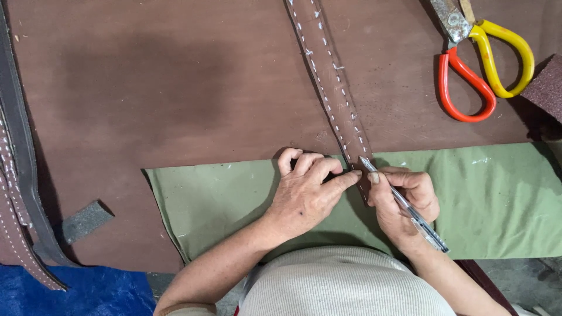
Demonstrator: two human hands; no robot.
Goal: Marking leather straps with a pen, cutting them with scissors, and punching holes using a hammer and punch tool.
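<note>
Our right hand (404, 202) is curled closed around a slim metal-and-clear utility knife (405, 206), its tip set against the edge of the brown leather strap (333, 88) just where the strap meets the green cloth (503, 199). Our left hand (304, 196) lies mostly flat with the fingers bent, gripping nothing; its fingertips (351, 175) press the strap's near end down right beside the blade.

Under both hands we have the olive-green cloth, spread across the near part of a worn reddish-brown tabletop (175, 88) with a darker patch on its left half. Scissors (483, 58) with one red and one yellow handle loop lie at the far right, well apart from our hands, and a dark maroon abrasive block (547, 88) sits at the right edge. A small grey foam block (85, 221) rests at the left, near more dark straps (17, 175) running down the left edge. Blue sheeting (76, 292) shows at the lower left corner.

The strap runs from the top edge diagonally down to our hands, narrow and flat, dark brown, with two rows of white stitching and loose thread ends along its edges.
</note>
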